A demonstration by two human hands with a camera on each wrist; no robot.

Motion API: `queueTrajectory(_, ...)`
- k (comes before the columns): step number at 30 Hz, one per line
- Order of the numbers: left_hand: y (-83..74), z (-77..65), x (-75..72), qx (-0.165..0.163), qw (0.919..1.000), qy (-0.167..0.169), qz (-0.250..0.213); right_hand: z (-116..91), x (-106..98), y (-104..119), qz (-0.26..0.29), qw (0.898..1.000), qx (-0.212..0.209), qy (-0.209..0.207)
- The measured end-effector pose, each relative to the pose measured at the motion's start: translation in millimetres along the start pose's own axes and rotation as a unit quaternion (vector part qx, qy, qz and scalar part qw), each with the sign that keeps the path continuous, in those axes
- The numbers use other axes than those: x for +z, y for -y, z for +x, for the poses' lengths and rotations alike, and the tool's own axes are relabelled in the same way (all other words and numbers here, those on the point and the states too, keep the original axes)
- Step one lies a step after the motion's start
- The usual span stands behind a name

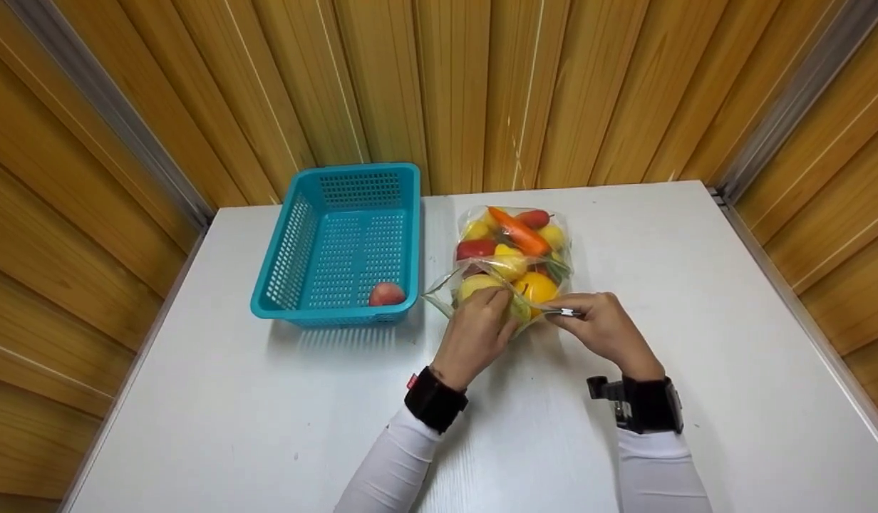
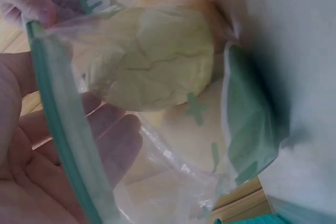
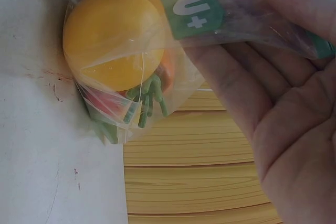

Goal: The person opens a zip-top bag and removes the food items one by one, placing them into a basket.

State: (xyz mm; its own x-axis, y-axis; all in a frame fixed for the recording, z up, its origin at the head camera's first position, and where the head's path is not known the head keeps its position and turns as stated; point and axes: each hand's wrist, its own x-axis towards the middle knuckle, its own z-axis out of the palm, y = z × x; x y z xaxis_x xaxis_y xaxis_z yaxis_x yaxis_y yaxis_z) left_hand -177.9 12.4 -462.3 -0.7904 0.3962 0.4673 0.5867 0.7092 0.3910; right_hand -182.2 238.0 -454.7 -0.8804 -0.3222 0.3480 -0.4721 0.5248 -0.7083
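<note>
A clear zip bag (image 2: 249, 119) with green edging is full of produce. Through its plastic show a carrot (image 1: 521, 234), a round orange fruit (image 3: 113, 40) and a pale yellow-green round piece (image 2: 152, 61) near the mouth. My left hand (image 1: 476, 331) is at the bag's mouth, its loosely bent fingers by the pale round piece; the green zip strip crosses in front of the palm in the left wrist view. With thumb and fingers, my right hand (image 1: 603, 328) pinches the right side of the bag's rim.
Left of the bag stands a teal plastic basket (image 1: 415, 228) with a pinkish-red round fruit (image 1: 387, 293) in its near right corner. All of it sits on a white table (image 1: 218, 399), with wood-patterned panels (image 1: 453, 92) behind and at both sides.
</note>
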Motion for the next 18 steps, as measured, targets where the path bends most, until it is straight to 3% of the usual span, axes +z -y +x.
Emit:
queueTrajectory(8, 3.8, -2.5, 6.0, 0.007, 0.9997, -0.008, 0.02, -0.6, 0.4, -0.1, -0.003, 1.0, -0.007, 0.003)
queueTrajectory(18, 7.1, -3.1, 2.1, 0.007, 0.9992, -0.001, 0.038, -1.0, 1.8, 1.4, 0.001, 1.0, -0.004, 0.015)
